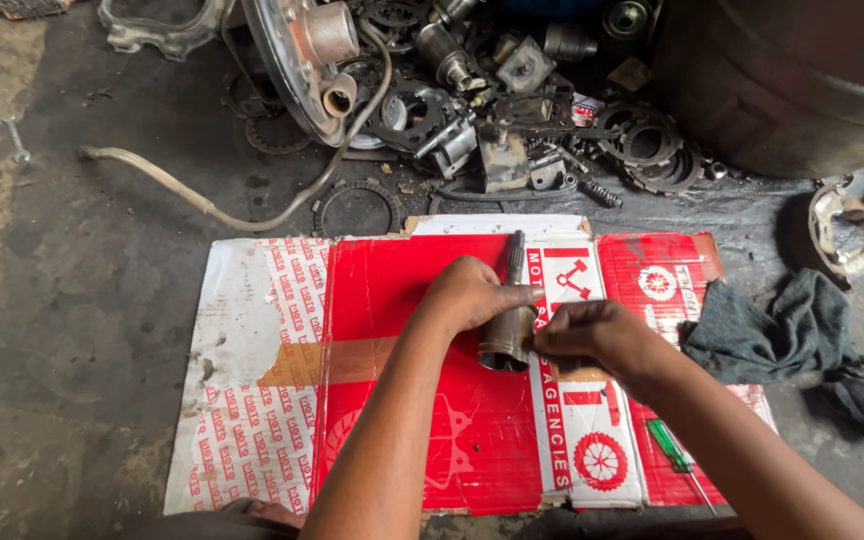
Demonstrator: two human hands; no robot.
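Fingers [512, 297] grip metal part [509, 330] — red cardboard [402, 400].

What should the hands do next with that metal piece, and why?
Probably turn the cup-shaped metal part a little. The left hand grips its upper body on the flattened red cardboard, while the right hand presses at its side near the open lower end. A small turn would likely bring a fresh side under those fingers.

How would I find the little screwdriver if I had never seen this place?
Find the flattened red and white cardboard on the dirty floor. Near its lower right corner, by the person's right forearm, lies the screwdriver. It alone has a clear green handle, unlike the grey metal parts around.
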